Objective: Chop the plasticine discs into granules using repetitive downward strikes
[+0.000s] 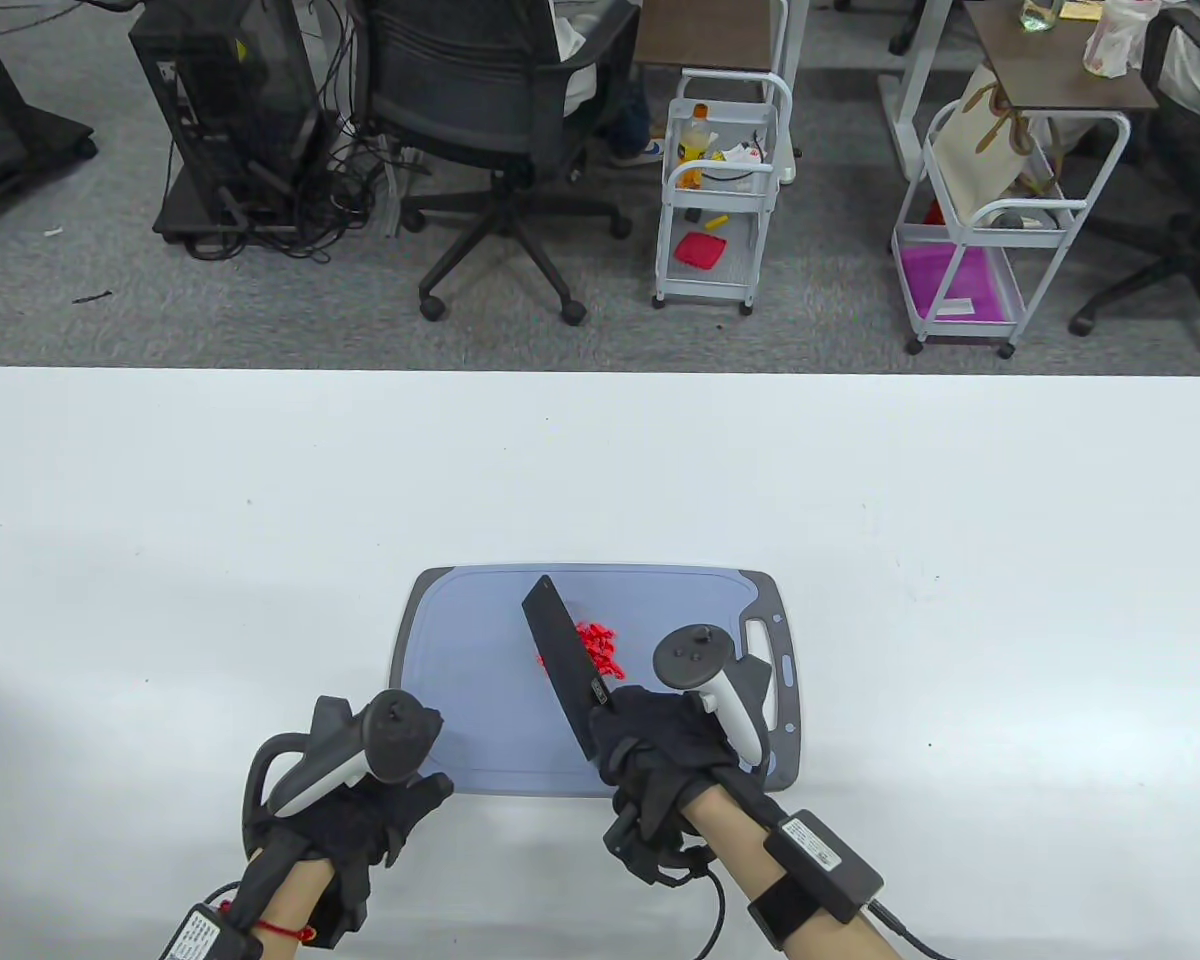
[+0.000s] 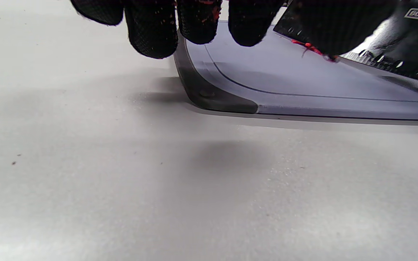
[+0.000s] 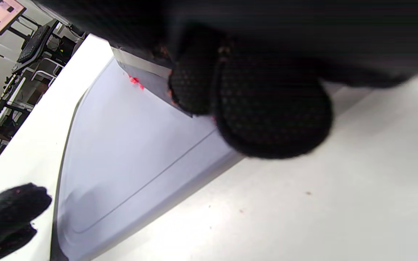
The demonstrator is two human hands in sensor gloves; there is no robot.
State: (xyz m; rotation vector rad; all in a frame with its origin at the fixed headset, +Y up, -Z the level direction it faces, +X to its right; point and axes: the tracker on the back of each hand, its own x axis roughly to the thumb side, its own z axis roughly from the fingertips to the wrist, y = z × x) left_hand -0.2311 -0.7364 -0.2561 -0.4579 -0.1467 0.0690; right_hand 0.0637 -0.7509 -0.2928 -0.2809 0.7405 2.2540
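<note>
Plasticine granules [image 1: 597, 647], bright red, are lying in one small cluster near the middle of the cutting board; the pieces are too small and crowded for me to count them, and I am seeing no whole disc among them.

Going from the largest thing down: one white bench [image 1: 260, 520] is carrying everything. One grey-blue cutting board [image 1: 480, 680] with a darker rim is lying flat on it, toward my near edge. One black cleaver [image 1: 563, 660] is angling across the board, its blade just left of the red cluster and partly over it; in the left wrist view a few red scraps are clinging to the blade's edge.

I am working with two gloved hands. My right hand [image 1: 660, 745] is wrapping around the cleaver's handle, its grip closed on it, at the board's near right part. My left hand [image 1: 380, 810] is sitting at the board's near left corner, its grip loose and empty, fingers [image 2: 151, 32] extended with the tips hanging just above the board's rim; whether they are touching it I cannot tell. Red specks are showing on those fingertips.
</note>
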